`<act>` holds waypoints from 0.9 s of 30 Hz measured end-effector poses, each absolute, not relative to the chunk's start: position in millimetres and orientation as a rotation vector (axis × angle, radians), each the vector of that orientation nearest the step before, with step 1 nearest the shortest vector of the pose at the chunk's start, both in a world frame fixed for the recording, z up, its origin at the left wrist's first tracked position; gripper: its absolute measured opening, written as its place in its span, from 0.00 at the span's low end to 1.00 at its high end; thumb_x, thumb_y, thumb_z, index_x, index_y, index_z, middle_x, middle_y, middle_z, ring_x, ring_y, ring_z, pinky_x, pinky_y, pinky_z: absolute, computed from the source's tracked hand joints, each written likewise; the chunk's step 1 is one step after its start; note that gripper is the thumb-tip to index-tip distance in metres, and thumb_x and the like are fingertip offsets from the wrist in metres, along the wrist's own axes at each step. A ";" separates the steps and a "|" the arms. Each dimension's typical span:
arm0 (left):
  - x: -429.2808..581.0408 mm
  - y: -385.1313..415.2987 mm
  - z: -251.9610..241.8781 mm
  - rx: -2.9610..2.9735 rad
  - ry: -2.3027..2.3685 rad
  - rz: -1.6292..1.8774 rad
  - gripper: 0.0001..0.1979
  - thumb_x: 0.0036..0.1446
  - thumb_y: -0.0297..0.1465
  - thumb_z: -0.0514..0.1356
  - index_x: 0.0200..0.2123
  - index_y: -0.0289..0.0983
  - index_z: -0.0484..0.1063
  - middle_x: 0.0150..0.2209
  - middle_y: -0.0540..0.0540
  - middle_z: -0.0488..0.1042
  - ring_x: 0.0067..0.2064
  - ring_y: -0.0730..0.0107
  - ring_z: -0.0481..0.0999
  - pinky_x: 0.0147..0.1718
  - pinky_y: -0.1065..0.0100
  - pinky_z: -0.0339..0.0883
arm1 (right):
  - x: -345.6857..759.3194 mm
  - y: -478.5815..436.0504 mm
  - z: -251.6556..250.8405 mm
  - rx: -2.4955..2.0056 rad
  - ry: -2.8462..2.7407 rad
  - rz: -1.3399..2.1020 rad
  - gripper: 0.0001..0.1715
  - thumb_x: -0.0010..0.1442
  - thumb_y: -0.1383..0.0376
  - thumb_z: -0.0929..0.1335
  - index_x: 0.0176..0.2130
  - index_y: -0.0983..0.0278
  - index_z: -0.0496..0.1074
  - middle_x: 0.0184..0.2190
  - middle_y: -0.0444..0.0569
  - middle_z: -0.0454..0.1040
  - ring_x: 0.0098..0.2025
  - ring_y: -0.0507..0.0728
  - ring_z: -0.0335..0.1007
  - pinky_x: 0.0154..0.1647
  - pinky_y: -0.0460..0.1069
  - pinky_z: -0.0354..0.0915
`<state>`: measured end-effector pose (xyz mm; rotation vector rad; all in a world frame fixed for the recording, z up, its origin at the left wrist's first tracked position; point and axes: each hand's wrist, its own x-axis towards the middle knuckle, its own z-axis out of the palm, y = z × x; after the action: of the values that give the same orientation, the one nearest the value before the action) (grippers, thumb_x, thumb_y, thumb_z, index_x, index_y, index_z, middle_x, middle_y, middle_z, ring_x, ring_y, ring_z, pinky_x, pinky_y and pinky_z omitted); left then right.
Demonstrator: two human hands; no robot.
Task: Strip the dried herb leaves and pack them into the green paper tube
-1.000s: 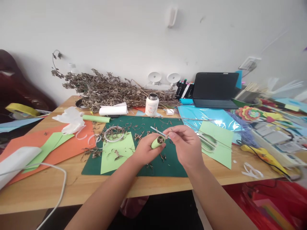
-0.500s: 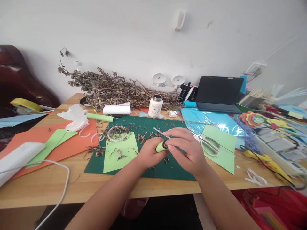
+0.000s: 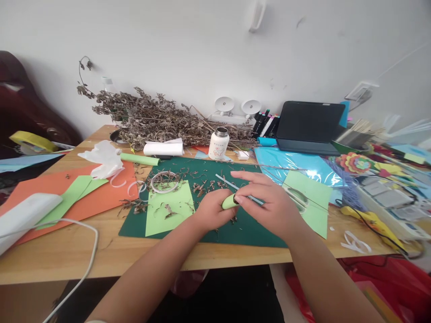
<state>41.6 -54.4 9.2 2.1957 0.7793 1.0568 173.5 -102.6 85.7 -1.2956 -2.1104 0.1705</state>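
My left hand is closed round a short rolled tube of light green paper. Dark material shows at the tube's right-hand mouth. There the thumb and a finger of my right hand come together, while another finger stretches out above. A thin pale-blue strip passes behind the right fingers; whether they touch it I cannot tell. Beneath both hands lies a dark green cutting mat, strewn with dried leaf bits. On its left are a green paper sheet and a white ring with leaves inside.
A pile of dried plants lines the wall, with an uncapped white bottle in front. Scissors lie on green paper at right. Orange paper and a white cable occupy the left. A black tablet stands behind.
My right hand has shifted slightly right, its upper finger lifting and straightening away from the tube's mouth. The tube has tipped slightly and moved a little right. The view has shifted slightly.
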 end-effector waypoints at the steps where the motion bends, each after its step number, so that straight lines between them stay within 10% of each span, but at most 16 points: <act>1: 41.5 -54.1 8.8 2.205 0.782 1.050 0.07 0.47 0.31 0.51 0.20 0.35 0.59 0.20 0.51 0.61 0.23 0.76 0.60 0.23 0.75 0.54 | 172.8 -103.1 85.5 -1.335 -2.083 0.177 0.08 0.51 0.67 0.62 0.24 0.60 0.69 0.43 0.47 0.68 0.48 0.58 0.61 0.45 0.55 0.60; 21: 42.0 -59.2 9.8 2.080 0.597 1.051 0.09 0.46 0.33 0.52 0.19 0.35 0.59 0.20 0.52 0.61 0.23 0.76 0.60 0.23 0.74 0.54 | 176.8 -112.3 102.9 -1.067 -2.485 -0.043 0.14 0.54 0.58 0.60 0.32 0.61 0.71 0.52 0.48 0.60 0.53 0.62 0.52 0.50 0.59 0.53; 27: 40.8 -57.5 16.3 1.737 0.755 1.115 0.12 0.49 0.34 0.52 0.18 0.35 0.57 0.16 0.54 0.59 0.20 0.79 0.59 0.22 0.74 0.55 | 190.5 -112.7 65.5 -1.198 -1.728 0.038 0.17 0.58 0.61 0.53 0.39 0.59 0.66 0.42 0.50 0.66 0.46 0.57 0.61 0.43 0.55 0.60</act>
<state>40.8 -57.5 16.3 1.7375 0.7549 1.1154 190.5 -112.7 65.5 -1.1982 -1.7282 0.0384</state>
